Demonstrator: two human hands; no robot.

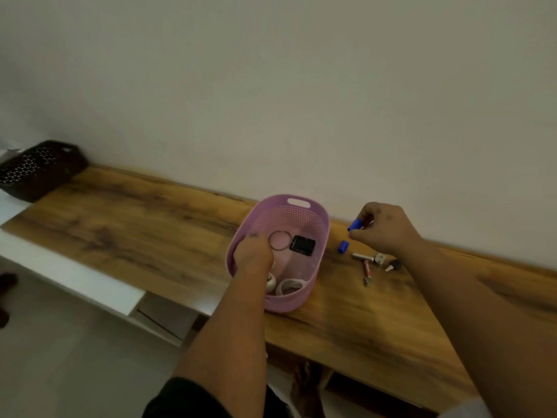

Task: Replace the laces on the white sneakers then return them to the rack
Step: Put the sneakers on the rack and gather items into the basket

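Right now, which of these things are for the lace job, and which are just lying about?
For the job: white laces coiled in the pink basket; left hand reaching into it.

Lying about: blue cap pinched by the right hand, second blue cap, ring, black item, batteries, dark basket.

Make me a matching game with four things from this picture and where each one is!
Things:
1. ring
2. white laces
3. blue cap
4. dark basket

Places:
A. far left end of the shelf
B. pinched in the right hand
C. near end of the pink basket, beside the left hand
D. middle of the pink basket, next to a black square thing

Pairs: 1-D, 2-C, 3-B, 4-A
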